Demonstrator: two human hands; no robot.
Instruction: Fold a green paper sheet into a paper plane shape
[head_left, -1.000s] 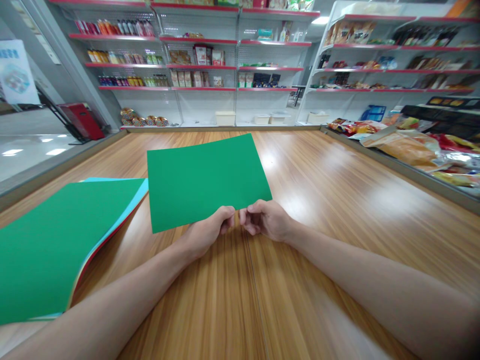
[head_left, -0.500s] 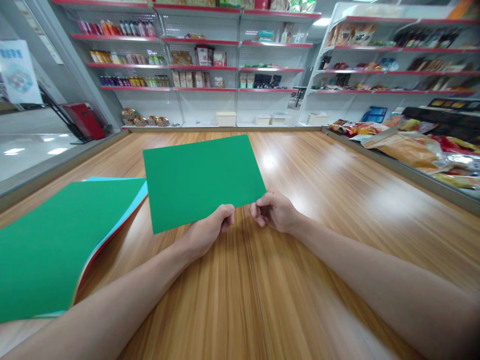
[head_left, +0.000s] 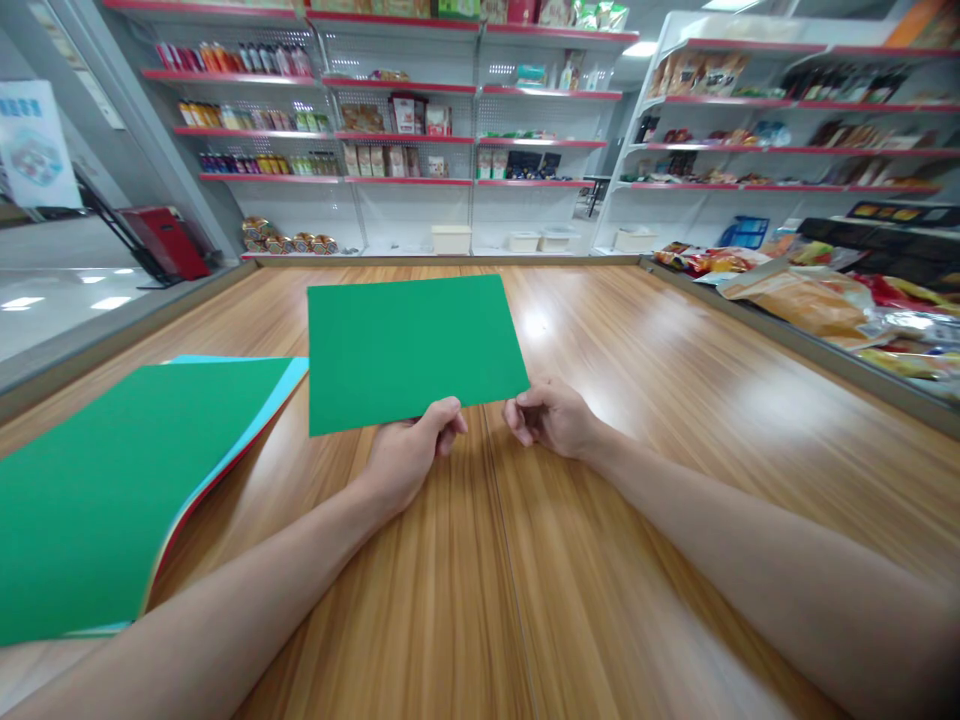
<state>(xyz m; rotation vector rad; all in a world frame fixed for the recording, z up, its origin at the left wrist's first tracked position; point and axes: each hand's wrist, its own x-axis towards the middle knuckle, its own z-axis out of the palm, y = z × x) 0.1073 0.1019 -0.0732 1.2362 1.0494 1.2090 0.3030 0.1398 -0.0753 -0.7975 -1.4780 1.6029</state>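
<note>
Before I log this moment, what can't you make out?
In the head view:
- Back of the held green rectangular paper sheet: faces away from the camera.
- Any contact of the left hand with that back: hidden by the sheet.
- Left end of the green-topped paper stack: cut off by the picture's left edge.
- Labels on the small coloured bottles: too small, blurred.

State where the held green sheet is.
Head view: the green sheet is just left of centre, its lower edge held in the left hand and right hand.
</note>
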